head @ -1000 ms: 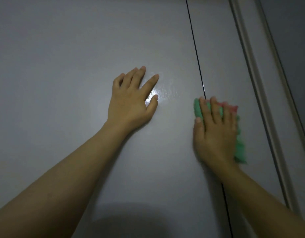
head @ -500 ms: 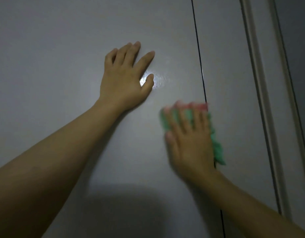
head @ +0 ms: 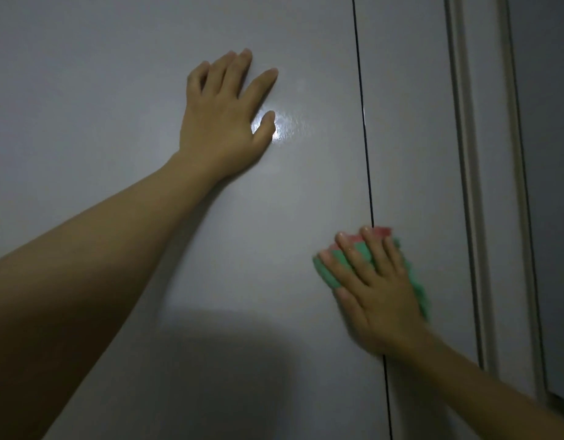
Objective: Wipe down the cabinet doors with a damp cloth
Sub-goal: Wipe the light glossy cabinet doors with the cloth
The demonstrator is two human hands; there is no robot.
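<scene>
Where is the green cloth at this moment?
In the head view the green cloth is at lower right, pressed flat under the right hand against the cabinet doors, across the dark gap between them.

The door (head: 115,90) looks smooth and glossy grey, with a faintly rippled sheen in the glare. The cloth (head: 330,274) is soft green fabric, edged pink.

Right hand (head: 374,290) presses a seemingly damp cloth (head: 330,274) on door (head: 115,90).
</scene>
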